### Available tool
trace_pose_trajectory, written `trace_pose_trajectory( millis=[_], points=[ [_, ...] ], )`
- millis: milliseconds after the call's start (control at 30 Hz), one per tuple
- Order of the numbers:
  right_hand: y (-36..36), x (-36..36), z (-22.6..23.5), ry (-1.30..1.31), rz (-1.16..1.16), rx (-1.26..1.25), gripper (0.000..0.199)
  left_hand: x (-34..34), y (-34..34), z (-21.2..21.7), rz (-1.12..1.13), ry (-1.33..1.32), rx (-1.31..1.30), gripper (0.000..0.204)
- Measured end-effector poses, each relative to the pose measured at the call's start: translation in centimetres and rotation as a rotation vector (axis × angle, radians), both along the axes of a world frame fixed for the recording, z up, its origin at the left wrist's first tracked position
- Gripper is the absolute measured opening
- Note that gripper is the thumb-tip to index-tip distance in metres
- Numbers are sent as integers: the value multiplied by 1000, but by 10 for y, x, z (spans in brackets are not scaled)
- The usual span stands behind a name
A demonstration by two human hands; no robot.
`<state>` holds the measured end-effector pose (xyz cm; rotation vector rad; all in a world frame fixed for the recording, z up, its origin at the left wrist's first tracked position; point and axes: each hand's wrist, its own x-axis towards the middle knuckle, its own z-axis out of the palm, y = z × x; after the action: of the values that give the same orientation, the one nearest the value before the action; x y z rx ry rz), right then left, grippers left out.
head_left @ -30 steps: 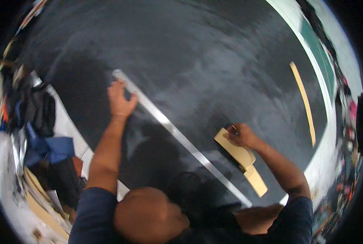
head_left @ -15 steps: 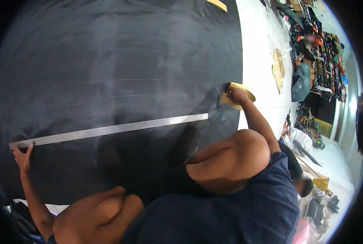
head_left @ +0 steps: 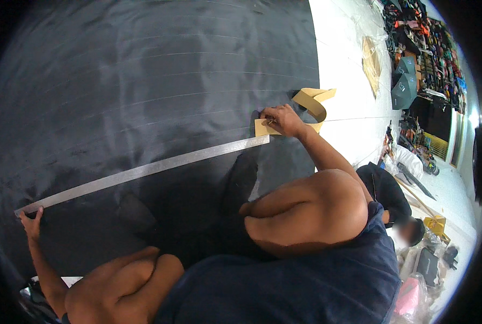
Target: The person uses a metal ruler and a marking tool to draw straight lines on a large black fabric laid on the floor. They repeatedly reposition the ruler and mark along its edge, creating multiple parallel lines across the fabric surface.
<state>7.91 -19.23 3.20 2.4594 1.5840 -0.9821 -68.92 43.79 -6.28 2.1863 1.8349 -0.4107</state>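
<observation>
A long metal ruler [head_left: 144, 168] lies slantwise across a black sheet [head_left: 160, 102] marked with several thin pale lines. My left hand [head_left: 32, 224] is at the ruler's left end, thumb and finger apart and touching its edge, holding it. Beyond the ruler's right end, my right hand [head_left: 284, 120] is closed over a tan card strip [head_left: 261, 128]. The strip's near end lies against the ruler's tip; the rest curls up and loops back to the right of the hand. Whether a small tool is also pinched in these fingers, I cannot make out.
My bare knees [head_left: 327, 208] are bent at the sheet's near side. White floor [head_left: 343, 81] borders it on the right, with tan paper in clear plastic [head_left: 370, 65]. Further right are a dark umbrella [head_left: 406, 89], crowded goods, plastic bags and a person in black [head_left: 384, 186].
My right hand has moved left, bringing the card strip from the sheet's right edge to the ruler's tip. The strip now curls open. The ruler slants more steeply, my left hand still at its end.
</observation>
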Motion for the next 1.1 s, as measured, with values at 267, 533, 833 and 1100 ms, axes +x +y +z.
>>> trace_pose_trajectory(
  millis=[267,533,833,1100],
  points=[
    [0,-6,-3,-73,85,-67,21,4,-12,14,-23,-39,-1,113],
    [-2,-13,0,-49,74,66,19,2,-6,4,12,-11,-28,114],
    [-6,-22,1,-119,19,60,17,6,-4,8,-37,-73,-99,112],
    [-13,-18,-6,-161,42,83,14,18,-14,7,-28,-67,-13,110]
  ],
)
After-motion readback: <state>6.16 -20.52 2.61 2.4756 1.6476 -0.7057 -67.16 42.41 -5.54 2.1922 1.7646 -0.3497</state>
